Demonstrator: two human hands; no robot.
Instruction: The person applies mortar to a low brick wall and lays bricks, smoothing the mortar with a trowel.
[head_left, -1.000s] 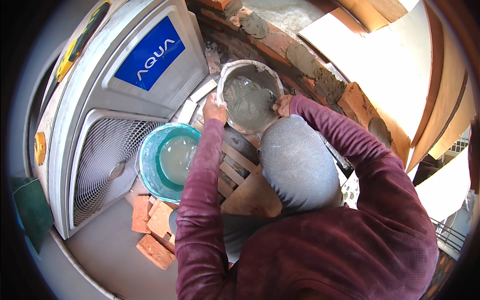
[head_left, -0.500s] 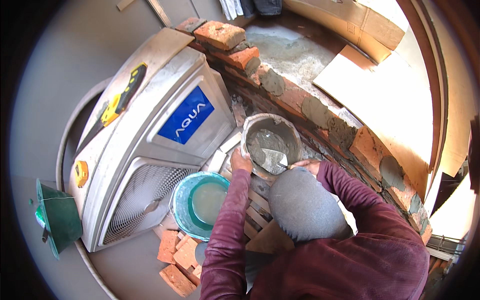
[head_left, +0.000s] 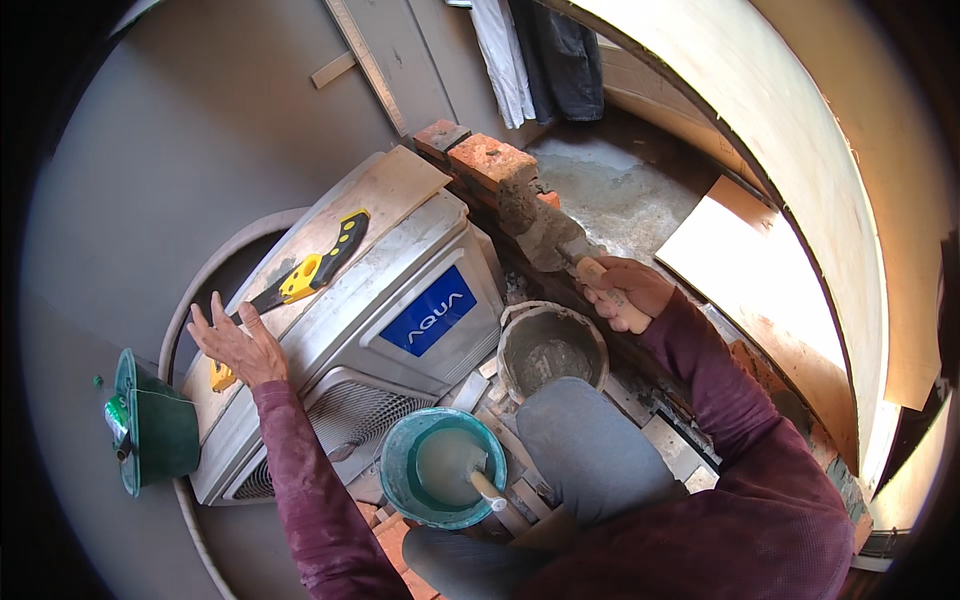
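Note:
My left hand (head_left: 240,342), fingers spread and empty, is raised over the wooden board (head_left: 390,190) on the white air-conditioner unit (head_left: 467,250), near a black-and-yellow saw (head_left: 315,270) and a yellow tape measure (head_left: 222,376). My right hand (head_left: 630,292) grips a wooden-handled trowel (head_left: 590,268) whose blade is on grey mortar (head_left: 532,225) atop the low brick wall (head_left: 492,160). Below it stands the mortar bucket (head_left: 515,355). A teal bucket (head_left: 397,475) of cloudy water, with a tool handle (head_left: 485,490) sticking out, sits beside my grey-clad leg.
A green bucket-like container (head_left: 165,430) stands at the left beside a curved hose (head_left: 200,275). Loose bricks (head_left: 395,545) lie low beside my forearm. Beyond the wall are a pale sheet (head_left: 740,270), hanging clothes (head_left: 550,60) and a tall curved panel (head_left: 820,130) along the right.
My left hand has left the mortar bucket's rim and risen leftward, opening. My right hand has lifted the trowel out onto the wall. A handle now shows in the teal bucket. The view has shifted.

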